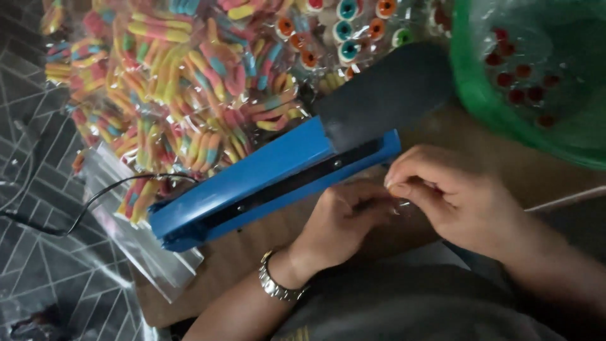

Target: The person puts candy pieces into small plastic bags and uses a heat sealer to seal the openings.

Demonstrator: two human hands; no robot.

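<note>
Brown table over a dark patterned floor, with both hands meeting just in front of a blue heat sealer.

Near the sealer's right end, the left hand, a metal watch on its wrist, curls around something small and clear; what it is stays too blurred to tell. The right hand pinches the same small thing between thumb and fingertips, touching the left hand. The sealer lies slantwise across the table, its black arm raised at the far right, a black cord trailing off to the left. Beyond it, far left, clear bags of striped gummy worms are heaped, with bags of ring-shaped sweets behind. A green basin holding red sweets stands at the far right.
</note>
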